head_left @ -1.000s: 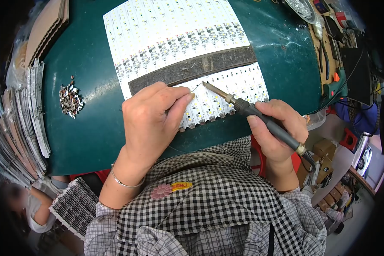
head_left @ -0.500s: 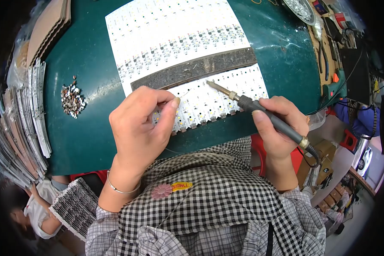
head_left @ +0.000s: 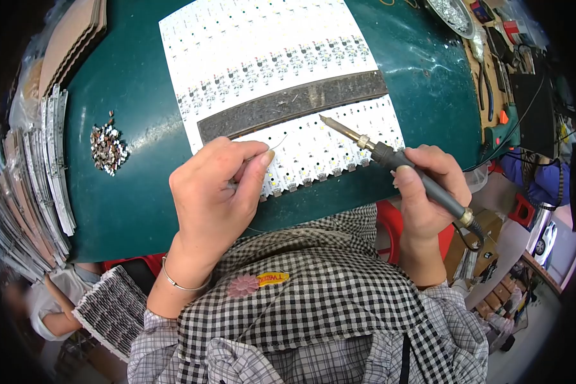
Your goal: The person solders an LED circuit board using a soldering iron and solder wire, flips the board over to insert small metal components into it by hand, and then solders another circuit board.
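Note:
My left hand (head_left: 221,182) pinches a thin wire (head_left: 280,142) between thumb and forefinger, over the lower left part of a white circuit board sheet (head_left: 269,38). A soldering iron (head_left: 397,159) is in my right hand (head_left: 432,189), its tip above the sheet's lower part and apart from the wire. Across the sheet lies a dark flat bar (head_left: 294,102). Rows of small components cover the sheet, and notched connectors line its near edge.
On the green table (head_left: 134,217), a pile of small metal pieces (head_left: 109,148) lies left. Stacked strips (head_left: 54,160) and cardboard (head_left: 73,45) stand further left. Pliers (head_left: 486,93) and a metal dish (head_left: 451,16) are at right. Another person's arm (head_left: 61,304) shows lower left.
My left hand has moved left and slightly down with the wire, away from the iron's tip. My right hand has shifted the iron to the right. The other person has moved.

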Demonstrator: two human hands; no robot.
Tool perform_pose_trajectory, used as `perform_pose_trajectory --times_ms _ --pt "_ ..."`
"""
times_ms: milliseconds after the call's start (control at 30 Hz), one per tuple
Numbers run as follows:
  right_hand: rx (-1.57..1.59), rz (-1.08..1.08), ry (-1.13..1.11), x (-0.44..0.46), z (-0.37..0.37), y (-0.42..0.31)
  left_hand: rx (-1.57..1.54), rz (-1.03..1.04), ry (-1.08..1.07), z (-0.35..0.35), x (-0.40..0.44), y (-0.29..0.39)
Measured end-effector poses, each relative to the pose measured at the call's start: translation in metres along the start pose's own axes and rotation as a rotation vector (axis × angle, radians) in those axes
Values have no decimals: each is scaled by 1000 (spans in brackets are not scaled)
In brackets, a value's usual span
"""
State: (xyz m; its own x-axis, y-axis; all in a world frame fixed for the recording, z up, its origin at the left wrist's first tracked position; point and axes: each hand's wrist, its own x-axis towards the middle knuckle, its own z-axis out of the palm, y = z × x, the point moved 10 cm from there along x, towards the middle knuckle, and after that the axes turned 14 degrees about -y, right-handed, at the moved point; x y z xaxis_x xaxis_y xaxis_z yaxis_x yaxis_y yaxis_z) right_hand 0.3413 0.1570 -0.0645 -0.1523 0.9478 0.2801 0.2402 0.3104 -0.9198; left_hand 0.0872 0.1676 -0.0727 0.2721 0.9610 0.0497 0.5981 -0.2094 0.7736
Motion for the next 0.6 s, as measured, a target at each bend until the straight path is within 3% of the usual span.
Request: perform_pose_trajectory --times_ms 100,233,333,600 --pt "-118 -30 -105 6 13 -6 24 26 -5 1 4 5" --pt "-152 -60 -101 4 15 -7 22 33 -3 1 5 4" --pt "4 -58 -30 -1 4 -2 15 29 3 1 4 2" --pt "-110 -40 -125 5 27 -11 42 35 8 1 6 3"
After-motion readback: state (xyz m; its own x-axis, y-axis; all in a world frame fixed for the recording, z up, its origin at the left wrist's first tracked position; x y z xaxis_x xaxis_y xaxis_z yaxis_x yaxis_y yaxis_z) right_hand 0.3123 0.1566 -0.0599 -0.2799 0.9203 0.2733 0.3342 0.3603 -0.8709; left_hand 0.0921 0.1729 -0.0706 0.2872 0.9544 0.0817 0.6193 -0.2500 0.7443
